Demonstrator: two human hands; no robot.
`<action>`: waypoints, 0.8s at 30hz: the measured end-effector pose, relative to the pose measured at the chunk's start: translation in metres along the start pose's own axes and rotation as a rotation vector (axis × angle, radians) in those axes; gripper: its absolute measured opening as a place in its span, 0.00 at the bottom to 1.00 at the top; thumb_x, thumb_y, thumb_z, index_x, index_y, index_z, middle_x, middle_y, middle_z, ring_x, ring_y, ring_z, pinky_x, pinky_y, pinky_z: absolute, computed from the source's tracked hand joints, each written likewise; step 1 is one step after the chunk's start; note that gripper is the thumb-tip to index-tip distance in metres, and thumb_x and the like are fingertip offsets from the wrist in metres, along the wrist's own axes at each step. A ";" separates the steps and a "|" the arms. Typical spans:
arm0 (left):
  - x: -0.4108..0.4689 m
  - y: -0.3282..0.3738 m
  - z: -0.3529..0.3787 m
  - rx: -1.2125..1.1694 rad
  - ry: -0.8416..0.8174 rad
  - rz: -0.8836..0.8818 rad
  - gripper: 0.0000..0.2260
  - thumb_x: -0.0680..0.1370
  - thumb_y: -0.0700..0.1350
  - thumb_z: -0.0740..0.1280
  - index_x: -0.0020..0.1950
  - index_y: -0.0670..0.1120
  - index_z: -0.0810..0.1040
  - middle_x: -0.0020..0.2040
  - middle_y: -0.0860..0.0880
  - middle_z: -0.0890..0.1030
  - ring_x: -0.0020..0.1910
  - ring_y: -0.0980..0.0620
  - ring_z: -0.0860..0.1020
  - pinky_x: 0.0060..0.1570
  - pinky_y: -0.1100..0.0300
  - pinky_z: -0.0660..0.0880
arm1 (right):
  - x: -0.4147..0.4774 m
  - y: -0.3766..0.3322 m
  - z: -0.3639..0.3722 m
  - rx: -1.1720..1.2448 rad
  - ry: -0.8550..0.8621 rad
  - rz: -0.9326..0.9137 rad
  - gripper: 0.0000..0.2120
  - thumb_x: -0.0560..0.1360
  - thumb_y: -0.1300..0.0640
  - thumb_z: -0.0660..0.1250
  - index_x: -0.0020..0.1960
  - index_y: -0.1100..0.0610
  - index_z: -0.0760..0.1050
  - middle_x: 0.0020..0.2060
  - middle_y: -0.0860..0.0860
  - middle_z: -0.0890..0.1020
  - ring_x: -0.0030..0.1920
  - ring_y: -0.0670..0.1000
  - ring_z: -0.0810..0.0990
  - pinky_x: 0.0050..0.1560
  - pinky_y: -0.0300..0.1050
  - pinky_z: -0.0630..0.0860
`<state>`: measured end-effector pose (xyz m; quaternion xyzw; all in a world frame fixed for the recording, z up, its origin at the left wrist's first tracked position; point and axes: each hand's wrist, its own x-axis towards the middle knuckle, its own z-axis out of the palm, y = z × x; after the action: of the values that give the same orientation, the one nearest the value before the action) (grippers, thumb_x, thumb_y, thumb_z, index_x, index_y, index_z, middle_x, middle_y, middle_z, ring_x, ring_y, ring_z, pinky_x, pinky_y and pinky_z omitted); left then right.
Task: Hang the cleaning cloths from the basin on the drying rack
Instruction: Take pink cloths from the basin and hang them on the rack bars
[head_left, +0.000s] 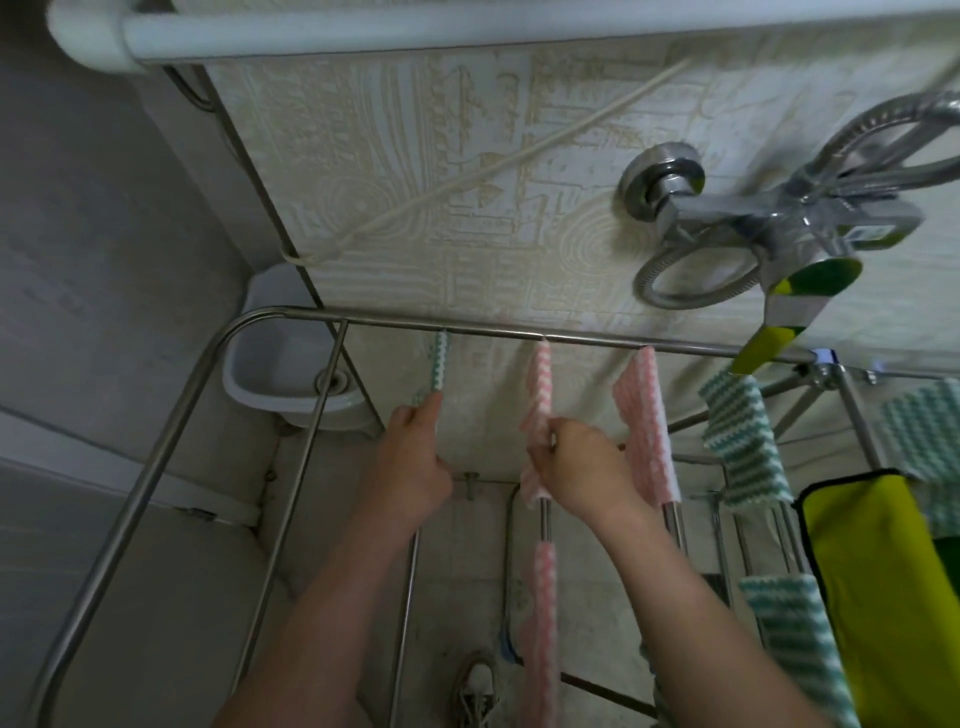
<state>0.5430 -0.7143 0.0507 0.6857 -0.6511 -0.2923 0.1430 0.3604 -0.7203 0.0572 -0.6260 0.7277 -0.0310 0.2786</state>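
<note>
**Item:** cleaning cloths, thin and wave-striped. Judged light, limp and probably damp and clingy, not fragile. Best taken by an edge or corner and drawn flat over a rail.

**Location:** draped over the steel rails of the drying rack (493, 329). The green-striped cloth (440, 364) is on a left-hand rail and the pink-striped cloth (540, 395) on the next rail to its right.

**Hands:** the left hand (415, 462) has its fingers curled, pinching the green cloth's lower end. The right hand (576, 467) pinches the pink cloth's edge between thumb and fingers.

**Surroundings:** a second pink cloth (649, 431), further green-striped cloths and a yellow-green cloth (872, 545) occupy the rails to the right — little spare room there. The basin (270, 395) sits on the floor in the corner, well apart. A shower mixer (779, 218) juts over the rack's right end — a likely snag for a raised arm.
</note>
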 end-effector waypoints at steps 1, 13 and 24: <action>0.001 0.000 -0.002 0.003 -0.005 -0.003 0.33 0.72 0.34 0.64 0.76 0.48 0.58 0.64 0.43 0.69 0.59 0.43 0.73 0.57 0.53 0.73 | 0.001 -0.001 0.002 0.007 0.021 0.002 0.15 0.78 0.50 0.60 0.56 0.59 0.77 0.51 0.58 0.82 0.53 0.59 0.80 0.43 0.45 0.71; -0.007 0.024 0.000 -0.016 0.257 0.136 0.19 0.74 0.33 0.63 0.63 0.44 0.76 0.59 0.42 0.76 0.53 0.43 0.76 0.51 0.58 0.70 | -0.039 0.023 -0.015 0.190 0.250 -0.120 0.18 0.80 0.48 0.59 0.62 0.58 0.75 0.46 0.56 0.85 0.51 0.57 0.81 0.49 0.47 0.76; -0.058 0.143 0.035 -0.500 0.004 0.433 0.16 0.75 0.37 0.64 0.40 0.59 0.79 0.32 0.64 0.79 0.31 0.63 0.75 0.31 0.67 0.68 | -0.135 0.097 -0.046 0.466 0.472 -0.091 0.13 0.79 0.52 0.61 0.43 0.57 0.79 0.33 0.53 0.82 0.35 0.51 0.80 0.39 0.55 0.76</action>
<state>0.4076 -0.6675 0.1178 0.4755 -0.6895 -0.4047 0.3671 0.2611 -0.5885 0.1072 -0.5529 0.7169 -0.3530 0.2363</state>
